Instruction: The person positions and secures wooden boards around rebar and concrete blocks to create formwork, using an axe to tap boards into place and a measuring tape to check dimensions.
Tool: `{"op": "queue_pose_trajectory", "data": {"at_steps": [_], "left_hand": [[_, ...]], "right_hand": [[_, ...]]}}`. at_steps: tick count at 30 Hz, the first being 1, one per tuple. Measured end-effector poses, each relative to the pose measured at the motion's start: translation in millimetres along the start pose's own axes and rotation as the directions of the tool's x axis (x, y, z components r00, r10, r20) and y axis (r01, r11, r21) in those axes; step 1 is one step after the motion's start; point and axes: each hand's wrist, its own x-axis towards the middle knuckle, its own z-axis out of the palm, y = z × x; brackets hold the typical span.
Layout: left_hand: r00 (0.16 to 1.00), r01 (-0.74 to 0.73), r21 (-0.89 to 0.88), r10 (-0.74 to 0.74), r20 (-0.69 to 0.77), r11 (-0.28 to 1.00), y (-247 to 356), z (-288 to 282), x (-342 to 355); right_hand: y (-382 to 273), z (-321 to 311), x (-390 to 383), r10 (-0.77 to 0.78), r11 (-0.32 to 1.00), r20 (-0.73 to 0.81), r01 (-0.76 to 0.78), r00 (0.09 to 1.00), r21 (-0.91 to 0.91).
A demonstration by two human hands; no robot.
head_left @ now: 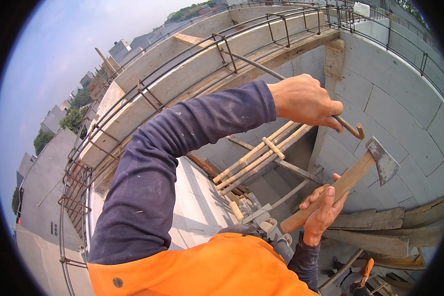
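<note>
My left hand [306, 101] is closed round a thin steel bar [348, 127] with a hooked end, held at upper centre-right. From the fist the bar runs up and left toward the rebar cage. Lower down, my right hand [324, 209] grips a hatchet [338, 190] by its wooden handle. The worn grey hatchet head [384, 160] points up and right, just below the bar's hook and apart from it. Part of the bar is hidden inside my left fist.
A rebar cage [227, 52] curves along the wooden formwork [182, 64] on the wall top. Bamboo poles [261, 153] cross the drop below me. Grey block wall [385, 98] rises at right. Planks [370, 239] lie lower right, near a person in orange [367, 269].
</note>
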Motion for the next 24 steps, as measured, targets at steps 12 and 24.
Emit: {"op": "queue_pose_trajectory", "data": {"at_steps": [12,24], "left_hand": [[0.998,-0.045,0.088,0.048,-0.032,0.995,-4,-1,6],[1.000,-0.012,0.013,0.013,-0.014,1.000,-6,0,8]], "right_hand": [[0,2,11,-0.017,0.996,0.093,0.025,0.995,-0.086],[-100,-39,25,-0.492,0.674,-0.713,0.737,0.500,0.053]]}}
